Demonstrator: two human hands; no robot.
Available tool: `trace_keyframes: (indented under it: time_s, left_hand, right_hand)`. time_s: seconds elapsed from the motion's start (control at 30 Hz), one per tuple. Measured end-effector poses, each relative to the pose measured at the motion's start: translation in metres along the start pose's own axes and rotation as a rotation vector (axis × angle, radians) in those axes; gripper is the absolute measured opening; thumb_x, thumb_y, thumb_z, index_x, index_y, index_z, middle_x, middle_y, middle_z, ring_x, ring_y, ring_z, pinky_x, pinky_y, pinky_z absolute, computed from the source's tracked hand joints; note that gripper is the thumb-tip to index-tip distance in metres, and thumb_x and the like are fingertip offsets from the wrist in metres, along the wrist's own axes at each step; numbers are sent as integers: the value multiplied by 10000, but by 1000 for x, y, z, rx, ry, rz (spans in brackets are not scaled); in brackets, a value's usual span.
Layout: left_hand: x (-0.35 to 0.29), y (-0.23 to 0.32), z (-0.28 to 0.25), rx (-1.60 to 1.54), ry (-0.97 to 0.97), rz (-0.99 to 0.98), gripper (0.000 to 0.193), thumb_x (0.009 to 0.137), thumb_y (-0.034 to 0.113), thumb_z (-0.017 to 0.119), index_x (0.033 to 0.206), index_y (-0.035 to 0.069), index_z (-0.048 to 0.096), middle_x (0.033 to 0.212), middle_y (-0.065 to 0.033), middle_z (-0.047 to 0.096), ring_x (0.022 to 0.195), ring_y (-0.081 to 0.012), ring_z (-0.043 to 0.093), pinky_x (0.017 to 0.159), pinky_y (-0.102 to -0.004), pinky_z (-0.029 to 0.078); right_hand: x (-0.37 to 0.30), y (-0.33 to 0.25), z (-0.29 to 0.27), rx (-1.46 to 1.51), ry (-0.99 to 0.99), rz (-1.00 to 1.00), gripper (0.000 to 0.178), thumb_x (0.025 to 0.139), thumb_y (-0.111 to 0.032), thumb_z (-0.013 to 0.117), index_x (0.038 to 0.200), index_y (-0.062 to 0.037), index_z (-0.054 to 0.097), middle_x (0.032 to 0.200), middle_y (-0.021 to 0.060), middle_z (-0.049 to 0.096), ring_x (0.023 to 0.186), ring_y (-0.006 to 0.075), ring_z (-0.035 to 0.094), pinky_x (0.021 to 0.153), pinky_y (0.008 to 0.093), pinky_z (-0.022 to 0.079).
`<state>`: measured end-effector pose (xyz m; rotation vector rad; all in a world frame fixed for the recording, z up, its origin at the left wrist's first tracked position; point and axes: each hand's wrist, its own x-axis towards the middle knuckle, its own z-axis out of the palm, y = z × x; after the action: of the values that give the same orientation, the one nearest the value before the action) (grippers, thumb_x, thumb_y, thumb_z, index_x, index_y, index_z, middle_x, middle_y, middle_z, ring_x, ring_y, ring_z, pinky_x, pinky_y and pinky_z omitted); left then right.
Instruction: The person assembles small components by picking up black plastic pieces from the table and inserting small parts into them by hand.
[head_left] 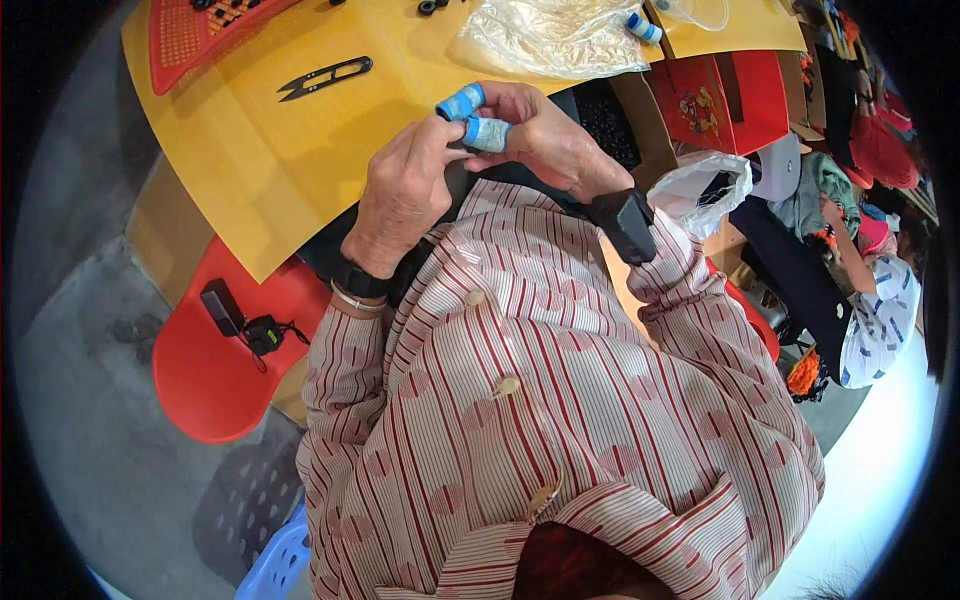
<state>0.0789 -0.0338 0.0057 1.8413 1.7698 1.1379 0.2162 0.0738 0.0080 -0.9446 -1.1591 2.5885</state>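
Hiding whatever they pinch, both hands [470, 160] wear blue finger wraps [487, 134].

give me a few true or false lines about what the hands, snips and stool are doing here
1. Both hands meet over the yellow board. True: the left hand and the right hand touch at the fingertips.
2. The fingers on the right hand are wrapped in blue and white tape. True.
3. The black thread snips are in the left hand's grip. False: they lie alone on the yellow board.
4. The red plastic stool is bare. False: a small black device with a cord lies on it.
5. The clear plastic bag lies on the board beyond the hands. True.
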Motion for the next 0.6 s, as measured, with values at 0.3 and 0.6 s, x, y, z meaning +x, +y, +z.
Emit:
trace_keyframes:
  time_s: [0.3,0.6]
  left_hand:
    - [-7,-3,0,-76,40,44,223,731,-93,548,930,5,534,713,-134,555,646,-287,590,577,-358,474]
    - [-9,-5,-4,21,-6,91,242,685,-107,585,898,-1,541,711,-130,551,653,-298,578,570,-361,463]
  right_hand:
    - [-2,1,-1,-33,-123,48,284,795,9,570,1076,7,530,1005,55,570,916,145,591,696,278,577]
    - [-2,8,-1,-35,-100,77,268,810,44,525,1074,-2,533,1011,55,567,942,148,582,722,300,578]
